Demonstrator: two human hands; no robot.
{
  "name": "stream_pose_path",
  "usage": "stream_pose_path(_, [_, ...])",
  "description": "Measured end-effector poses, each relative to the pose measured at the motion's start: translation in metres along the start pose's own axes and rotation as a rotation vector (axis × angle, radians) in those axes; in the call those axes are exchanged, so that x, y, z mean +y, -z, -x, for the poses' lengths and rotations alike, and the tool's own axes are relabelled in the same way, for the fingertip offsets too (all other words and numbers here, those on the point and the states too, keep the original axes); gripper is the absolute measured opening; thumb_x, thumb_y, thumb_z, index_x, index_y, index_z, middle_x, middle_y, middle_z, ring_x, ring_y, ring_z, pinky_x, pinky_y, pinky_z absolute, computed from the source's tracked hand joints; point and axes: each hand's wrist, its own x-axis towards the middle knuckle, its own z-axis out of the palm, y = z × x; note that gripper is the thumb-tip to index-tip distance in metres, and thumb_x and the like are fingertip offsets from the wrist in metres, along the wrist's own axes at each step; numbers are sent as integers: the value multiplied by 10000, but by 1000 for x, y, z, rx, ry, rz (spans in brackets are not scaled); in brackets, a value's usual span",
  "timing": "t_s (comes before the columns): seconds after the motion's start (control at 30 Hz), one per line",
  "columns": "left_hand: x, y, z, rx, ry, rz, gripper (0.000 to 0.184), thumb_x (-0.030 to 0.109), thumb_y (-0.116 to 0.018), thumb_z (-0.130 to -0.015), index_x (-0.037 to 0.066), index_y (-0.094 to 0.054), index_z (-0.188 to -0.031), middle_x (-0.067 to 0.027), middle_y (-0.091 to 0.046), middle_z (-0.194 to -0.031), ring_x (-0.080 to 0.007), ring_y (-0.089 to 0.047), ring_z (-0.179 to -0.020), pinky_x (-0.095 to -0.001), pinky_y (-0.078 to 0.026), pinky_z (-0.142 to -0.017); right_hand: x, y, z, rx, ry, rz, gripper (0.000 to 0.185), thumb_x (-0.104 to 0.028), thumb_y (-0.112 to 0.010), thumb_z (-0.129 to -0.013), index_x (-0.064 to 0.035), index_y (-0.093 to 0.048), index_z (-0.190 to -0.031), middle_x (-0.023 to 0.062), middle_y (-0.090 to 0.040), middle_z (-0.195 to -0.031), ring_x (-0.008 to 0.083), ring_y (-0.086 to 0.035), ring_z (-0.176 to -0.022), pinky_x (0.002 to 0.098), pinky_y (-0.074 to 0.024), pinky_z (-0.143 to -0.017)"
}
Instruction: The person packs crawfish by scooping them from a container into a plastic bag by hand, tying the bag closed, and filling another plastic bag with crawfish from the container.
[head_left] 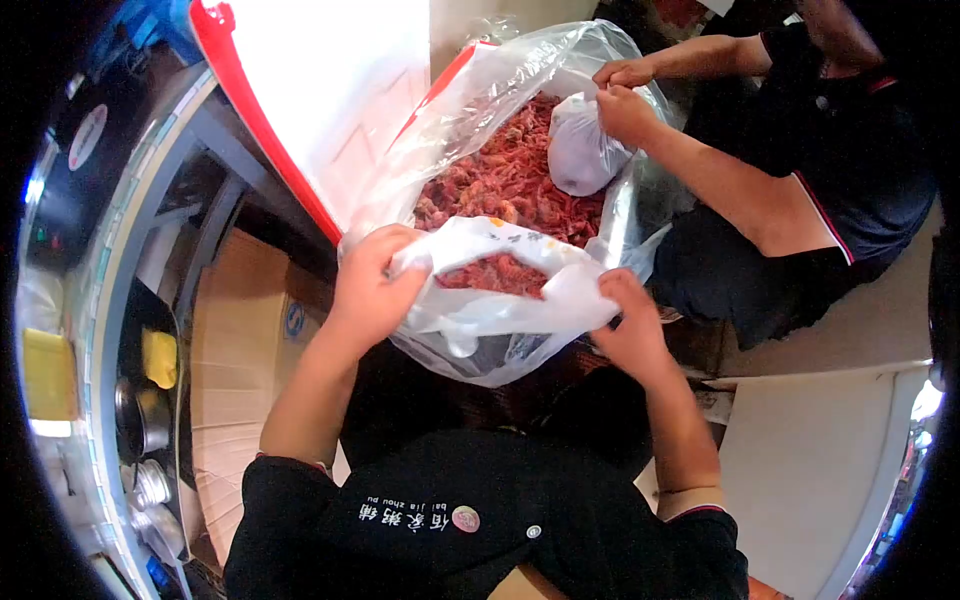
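My left hand (378, 285) is closed on the left rim of a white printed plastic bag (520, 312). On its other side, my right hand (630, 325) pinches the right rim, so the bag's mouth is stretched wide. Through the mouth reddish crayfish (495, 275) show. Beyond it lies a big heap of red crayfish (490, 175) inside a large clear plastic liner (400, 185). A co-worker's hands (625, 105) grip the gathered top of another full white bag (583, 160) over the heap.
At the upper left stands a raised white lid with a red edge (270, 125). A cardboard box (240, 350) is on the left, beside shelving with a yellow item (160, 358) and metal pots (150, 420). The co-worker (840, 180) sits or crouches at the right, near a white panel (810, 470).
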Motion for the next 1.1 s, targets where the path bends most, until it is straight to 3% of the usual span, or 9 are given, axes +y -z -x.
stream_pose_path(0.07, [-15, -12, -7, -21, 250, 217, 224, 133, -501, -857, -23, -651, -915, -50, -650, -785, -102, -564, -712, -262, -439, -681, 12, 0, -9, 77, -225, 51, 322, -8, -629, -658, 0, -547, -969, 154, -580, -959, 273, -602, -774, 330, -484, -727])
stream_pose_path(0.17, [-8, -31, -34, 82, 168, 940, 253, 124, -437, -888, -29, -638, -866, -89, -648, -807, -135, -582, -743, -256, -451, -682, 5, 3, -54, 227, -363, -376, 236, -10, -593, -732, 4, -585, -968, 109, -659, -854, 178, -621, -788, 282, -478, -715])
stream_pose_path(0.3, [34, -54, -9, -65, -35, 784, 274, 116, -498, -868, -29, -518, -1101, -151, -612, -976, -205, -588, -788, -295, -467, -731, -60, 12, -56, -24, 31, -127, 183, -1, -591, -696, 4, -562, -877, 124, -590, -913, 233, -584, -894, 309, -450, -777])
stream_pose_path(0.37, [45, -69, 3, -96, -414, 205, 431, 124, -594, -806, -35, -440, -1175, -212, -543, -1098, -312, -575, -901, -350, -464, -784, -73, 5, -41, -30, -12, -111, 204, -10, -614, -653, -3, -532, -840, 143, -559, -900, 283, -565, -873, 329, -445, -763])
stream_pose_path(0.5, [41, -93, 2, -209, -425, 404, 559, 70, -621, -752, -38, -369, -1239, -233, -480, -1177, -405, -516, -1006, -409, -442, -850, -50, 16, -17, 44, -139, 144, 155, -65, -589, -702, -8, -575, -846, 135, -608, -928, 244, -587, -863, 311, -453, -742])
stream_pose_path(0.63, [25, -79, -17, -317, -374, 462, 603, -30, -532, -749, -13, -321, -1313, -224, -493, -1151, -407, -518, -947, -424, -443, -823, -11, 41, -18, 402, -589, -197, 159, -48, -501, -800, 9, -627, -878, 61, -640, -850, 159, -583, -810, 288, -452, -754])
stream_pose_path(0.87, [23, -106, -29, 97, -654, 673, 561, -35, -497, -763, 9, -347, -1302, -251, -521, -992, -422, -525, -877, -457, -432, -778, 2, 42, -91, 411, -208, -50, 259, -17, -574, -797, 35, -591, -1050, 78, -633, -1027, 174, -600, -942, 297, -464, -834])
stream_pose_path(1.03, [7, -134, -9, -195, -369, 624, 446, 67, -534, -799, 0, -388, -1215, -219, -560, -829, -393, -549, -772, -456, -446, -697, 1, 49, -117, -152, -518, 547, 178, -27, -583, -745, -6, -552, -920, 117, -624, -938, 252, -597, -951, 315, -451, -802])
stream_pose_path(1.1, [-1, -138, -3, -302, -202, 519, 339, 101, -539, -813, -3, -438, -1120, -218, -570, -768, -402, -558, -743, -469, -443, -661, -30, 36, -112, -105, -71, 915, 222, -20, -611, -731, -36, -564, -948, 85, -607, -979, 238, -590, -945, 311, -463, -798])
